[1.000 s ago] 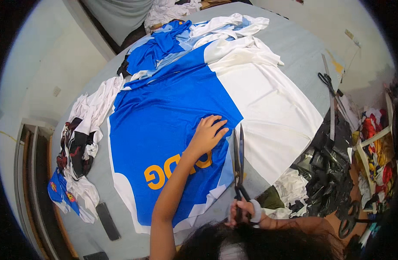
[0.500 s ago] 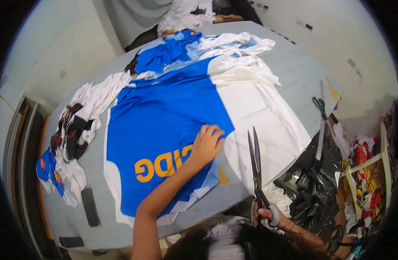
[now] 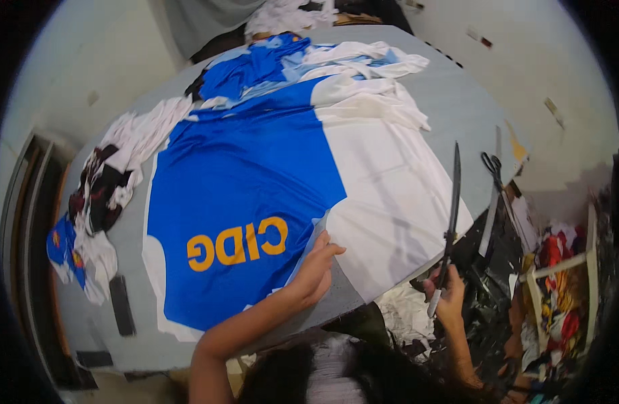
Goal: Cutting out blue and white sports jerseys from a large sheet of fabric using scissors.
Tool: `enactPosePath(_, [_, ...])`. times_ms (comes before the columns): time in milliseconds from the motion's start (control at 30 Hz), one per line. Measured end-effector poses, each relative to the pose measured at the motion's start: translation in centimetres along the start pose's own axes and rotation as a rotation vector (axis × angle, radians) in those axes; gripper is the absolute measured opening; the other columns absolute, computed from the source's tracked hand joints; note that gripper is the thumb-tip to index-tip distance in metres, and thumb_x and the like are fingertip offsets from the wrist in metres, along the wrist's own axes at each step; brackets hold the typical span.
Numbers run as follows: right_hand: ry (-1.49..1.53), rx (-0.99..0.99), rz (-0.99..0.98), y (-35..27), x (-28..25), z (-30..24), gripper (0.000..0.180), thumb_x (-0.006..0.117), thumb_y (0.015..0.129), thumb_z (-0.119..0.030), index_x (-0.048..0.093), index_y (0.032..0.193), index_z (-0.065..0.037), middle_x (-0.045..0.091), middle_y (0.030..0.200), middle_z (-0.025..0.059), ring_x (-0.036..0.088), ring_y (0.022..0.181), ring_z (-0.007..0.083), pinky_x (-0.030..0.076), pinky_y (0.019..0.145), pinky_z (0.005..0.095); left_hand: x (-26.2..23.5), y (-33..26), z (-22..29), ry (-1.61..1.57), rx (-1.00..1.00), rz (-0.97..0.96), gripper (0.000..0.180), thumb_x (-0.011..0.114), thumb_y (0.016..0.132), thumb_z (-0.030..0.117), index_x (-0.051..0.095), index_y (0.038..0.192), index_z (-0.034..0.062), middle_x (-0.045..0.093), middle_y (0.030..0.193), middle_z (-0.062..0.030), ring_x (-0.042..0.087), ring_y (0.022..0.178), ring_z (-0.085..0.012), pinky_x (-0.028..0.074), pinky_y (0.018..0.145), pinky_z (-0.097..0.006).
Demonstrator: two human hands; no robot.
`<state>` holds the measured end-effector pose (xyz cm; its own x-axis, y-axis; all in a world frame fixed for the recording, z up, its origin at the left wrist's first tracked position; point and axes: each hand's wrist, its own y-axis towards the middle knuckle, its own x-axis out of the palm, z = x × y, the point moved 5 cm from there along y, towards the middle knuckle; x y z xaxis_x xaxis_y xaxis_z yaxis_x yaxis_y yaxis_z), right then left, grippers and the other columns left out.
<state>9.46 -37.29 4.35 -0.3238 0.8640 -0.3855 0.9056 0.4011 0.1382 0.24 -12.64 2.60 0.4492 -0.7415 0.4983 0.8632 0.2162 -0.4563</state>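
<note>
A blue fabric panel (image 3: 249, 161) with white borders and orange lettering lies spread on the table, joined on its right by white cloth (image 3: 397, 175). My left hand (image 3: 313, 276) is at the panel's lower right edge, its thumb standing apart from the fingers. A light blue strip of the panel shows turned up beside it. I see no cloth clearly gripped there. Off the table's front right edge, my right hand (image 3: 449, 293) holds large dark scissors (image 3: 452, 202). Their blades point away from me and appear as one narrow line, seen edge-on.
Crumpled blue and white cloth (image 3: 255, 67) lies at the table's far side, and more garments (image 3: 107, 182) at the left. A dark flat block (image 3: 121, 306) is near the front left. Another pair of scissors (image 3: 491, 163), black plastic (image 3: 488, 269) and a cloth-filled rack (image 3: 559, 269) are at right.
My left hand has drawn back toward me, uncovering the lettering. The scissors have moved right and turned edge-on in my right hand. The panel appears slightly further left and higher in view.
</note>
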Motion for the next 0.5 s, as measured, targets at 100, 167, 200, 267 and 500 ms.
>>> enactPosePath(100, [-0.185,-0.097,0.065,1.6,-1.7,0.2,0.026,0.061,0.065,0.003,0.048,0.087,0.001,0.052,0.073,0.0027,0.049,0.066,0.01,0.042,0.062,0.0234,0.3,0.5,1.0,-0.04,0.052,0.022,0.082,0.05,0.078,0.017,-0.003,0.139,0.003,0.012,0.144,-0.0114,0.008,0.133,-0.0238,0.008,0.106,-0.037])
enactPosePath(167, [0.077,-0.026,0.047,2.6,-1.9,0.0,0.028,0.057,0.061,0.008,0.051,0.088,0.004,0.052,0.074,0.0013,0.05,0.069,0.0091,0.044,0.068,0.0225,-0.3,1.3,0.5,-0.078,0.055,0.044,0.083,0.05,0.077,0.016,-0.004,0.139,0.0016,0.011,0.144,-0.011,0.01,0.133,-0.0227,0.008,0.106,-0.035])
enactPosePath(200, [0.057,0.035,-0.067,3.2,-1.7,-0.9,0.026,0.058,0.062,0.007,0.051,0.087,0.002,0.051,0.075,0.0007,0.05,0.071,0.0085,0.044,0.068,0.022,-1.9,2.5,-0.3,-0.048,0.119,0.127,0.084,0.05,0.076,0.014,-0.005,0.138,0.0007,0.013,0.143,-0.0111,0.014,0.132,-0.022,0.008,0.106,-0.034])
enactPosePath(267, [0.026,0.105,-0.168,3.8,-2.5,-0.9,0.024,0.06,0.063,0.007,0.052,0.085,0.001,0.051,0.076,0.0001,0.05,0.073,0.0078,0.043,0.068,0.0214,-1.5,3.0,0.2,-0.018,0.167,0.198,0.084,0.05,0.075,0.013,-0.006,0.138,-0.0003,0.016,0.142,-0.0112,0.017,0.13,-0.0212,0.007,0.106,-0.033])
enactPosePath(500, [0.312,0.361,-0.49,2.8,-2.1,1.9,0.027,0.068,0.07,-0.003,0.05,0.09,-0.001,0.056,0.078,0.001,0.053,0.063,0.0062,0.043,0.058,0.0182,-1.4,5.0,0.3,-0.021,0.106,0.145,0.045,0.051,0.078,0.015,0.043,0.121,0.0023,0.046,0.116,-0.0082,0.036,0.116,-0.0192,0.022,0.098,-0.033])
